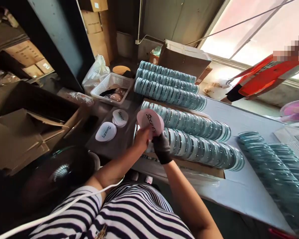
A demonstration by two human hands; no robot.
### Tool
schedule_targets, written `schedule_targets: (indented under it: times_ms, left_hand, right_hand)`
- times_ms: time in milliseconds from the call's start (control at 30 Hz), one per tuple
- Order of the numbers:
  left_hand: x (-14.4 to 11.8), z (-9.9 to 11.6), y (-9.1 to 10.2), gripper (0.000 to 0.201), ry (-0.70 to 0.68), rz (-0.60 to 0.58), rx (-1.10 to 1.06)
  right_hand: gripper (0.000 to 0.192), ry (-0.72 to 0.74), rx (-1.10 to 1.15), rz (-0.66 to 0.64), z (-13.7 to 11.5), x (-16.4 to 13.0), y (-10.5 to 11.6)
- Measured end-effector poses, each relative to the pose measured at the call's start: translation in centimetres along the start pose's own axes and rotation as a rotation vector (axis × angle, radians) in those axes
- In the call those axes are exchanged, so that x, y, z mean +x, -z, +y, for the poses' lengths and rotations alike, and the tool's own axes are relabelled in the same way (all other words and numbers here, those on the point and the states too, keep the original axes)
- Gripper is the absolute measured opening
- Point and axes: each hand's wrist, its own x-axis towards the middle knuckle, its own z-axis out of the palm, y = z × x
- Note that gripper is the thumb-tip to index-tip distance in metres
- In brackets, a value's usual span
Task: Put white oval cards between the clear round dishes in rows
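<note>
My left hand (142, 136) is bare and my right hand (161, 146) wears a black glove. Together they hold a round pink disc (150, 122) printed with black lettering, tilted up just above the near end of a long row of teal-rimmed glass discs (201, 146). To the left, on a dark surface, lie a single white printed disc (106, 131) and a small stack of the same discs (120, 117).
More rows of glass discs (168, 89) lie behind and at the right (276, 169) on the white table (241, 189). A white basket (112, 87), cardboard boxes (184, 57) and a plastic bag stand at the back. Another person in an orange top (261, 77) is at the far right.
</note>
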Motion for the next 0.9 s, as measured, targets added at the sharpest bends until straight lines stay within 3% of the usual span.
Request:
schedule_targets:
  times_ms: [100,200,233,267,300,333,367,433,500,533,600,700,767,800,900]
  left_hand:
    - [0.2,0.8,0.1,0.045,-0.058,0.023,-0.022]
    - [2.2,4.4,3.0,0.05,-0.233,0.035,-0.058]
    - [3.2,6.1,4.9,0.051,-0.31,0.085,-0.037]
    - [4.2,7.7,7.2,0.048,-0.442,0.212,0.063]
    - [5.0,9.3,9.9,0.047,-0.577,0.364,0.247]
    - [5.8,10.6,12.7,0.053,-0.62,0.499,0.452]
    - [6.4,11.6,15.5,0.062,-0.608,0.619,0.634]
    - [7.0,12.6,20.3,0.074,-0.456,0.712,0.99]
    - [6.9,12.4,23.1,0.079,-0.364,0.734,1.182]
    - [6.7,12.0,23.4,0.081,-0.381,0.726,1.228]
    - [6.2,10.5,22.0,0.082,-0.504,0.631,1.224]
    - [5.2,7.2,16.7,0.068,-0.577,0.227,1.008]
    - [4.4,4.6,13.0,0.057,-0.457,-0.073,0.774]
    - [3.9,3.3,11.5,0.053,-0.383,-0.155,0.669]
    - [2.9,0.6,9.3,0.039,-0.268,-0.144,0.441]
  right_hand:
    - [0.032,-0.14,0.167,0.036,1.2,0.9,0.6]
    - [0.036,-0.201,0.278,0.112,2.3,0.4,2.5]
    - [0.037,-0.232,0.271,0.117,2.6,-0.3,3.2]
    - [0.039,-0.263,0.24,0.113,2.8,-1.2,3.9]
    - [0.042,-0.289,0.185,0.101,3.0,-2.2,4.4]
    - [0.044,-0.309,0.108,0.088,3.1,-3.3,4.8]
    - [0.047,-0.32,0.018,0.081,3.2,-4.4,5.0]
    - [0.051,-0.303,-0.141,0.051,3.2,-6.4,5.0]
    - [0.054,-0.248,-0.211,-0.032,2.6,-8.0,4.6]
    - [0.055,-0.208,-0.217,-0.092,2.2,-8.5,4.4]
    - [0.056,-0.124,-0.212,-0.216,1.0,-9.1,4.2]
    - [0.056,-0.024,-0.207,-0.32,-0.6,-9.1,4.3]
    - [0.056,0.029,-0.196,-0.348,-1.3,-9.1,4.5]
    - [0.055,0.047,-0.193,-0.36,-1.6,-9.1,4.5]
    - [0.057,0.056,-0.227,-0.438,-2.0,-8.5,3.4]
